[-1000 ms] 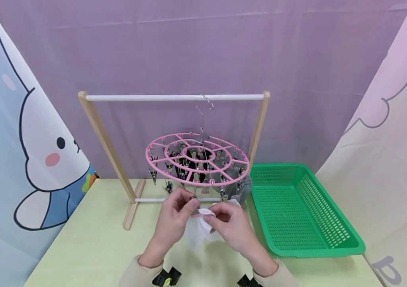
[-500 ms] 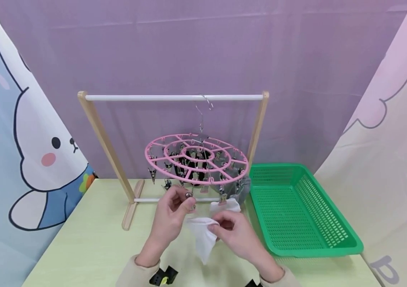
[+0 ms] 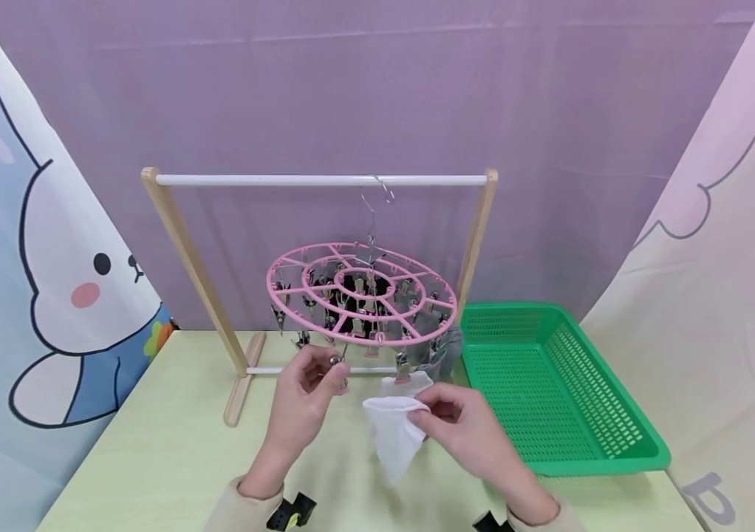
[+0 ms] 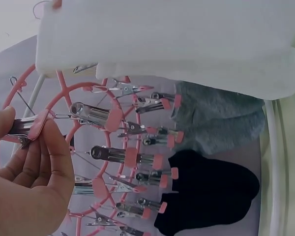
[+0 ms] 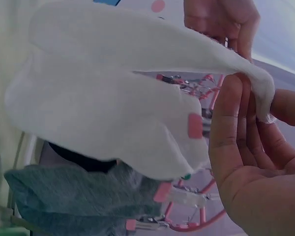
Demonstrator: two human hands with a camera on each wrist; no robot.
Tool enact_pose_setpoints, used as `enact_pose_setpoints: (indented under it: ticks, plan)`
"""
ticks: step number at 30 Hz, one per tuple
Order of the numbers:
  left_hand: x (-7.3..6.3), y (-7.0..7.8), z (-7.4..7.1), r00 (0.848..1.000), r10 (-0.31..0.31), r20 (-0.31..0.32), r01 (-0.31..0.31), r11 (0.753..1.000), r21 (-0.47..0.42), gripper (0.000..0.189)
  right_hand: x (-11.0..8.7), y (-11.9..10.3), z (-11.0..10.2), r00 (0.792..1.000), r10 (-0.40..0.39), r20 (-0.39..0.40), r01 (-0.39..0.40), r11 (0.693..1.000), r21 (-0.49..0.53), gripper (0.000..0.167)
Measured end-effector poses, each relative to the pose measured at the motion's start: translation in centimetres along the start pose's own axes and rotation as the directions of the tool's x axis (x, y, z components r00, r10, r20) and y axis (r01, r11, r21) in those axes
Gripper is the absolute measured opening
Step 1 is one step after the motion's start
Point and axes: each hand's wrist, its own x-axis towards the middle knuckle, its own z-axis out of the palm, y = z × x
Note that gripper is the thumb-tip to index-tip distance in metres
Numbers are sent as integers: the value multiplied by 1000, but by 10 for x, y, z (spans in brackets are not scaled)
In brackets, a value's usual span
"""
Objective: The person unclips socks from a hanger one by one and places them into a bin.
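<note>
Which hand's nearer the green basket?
Right: the right hand, holding a white sock, is near the green basket's left side; the left hand, gripping a clip, is farther left.

One hanger, one basket, perhaps six socks

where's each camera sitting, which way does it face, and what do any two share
Head: worn on the head, facing forward and down at the pink clip hanger and green basket; left hand, right hand and sleeves show.
Left wrist: worn on that wrist, facing the pinched clip and black socks beyond; left hand shows.
Right wrist: worn on that wrist, facing the pinched white sock; right hand shows, part of the left hand beyond.
Shared: both wrist views show gray socks.
</note>
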Motion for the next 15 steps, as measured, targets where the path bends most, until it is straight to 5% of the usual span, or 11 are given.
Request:
enact_pose_setpoints:
  ticks: [15]
  plan:
    - [2, -1, -12, 998, -36, -54, 36, 999, -1, 17, -4, -19, -46, 990, 16, -137, -28, 996, -87, 8]
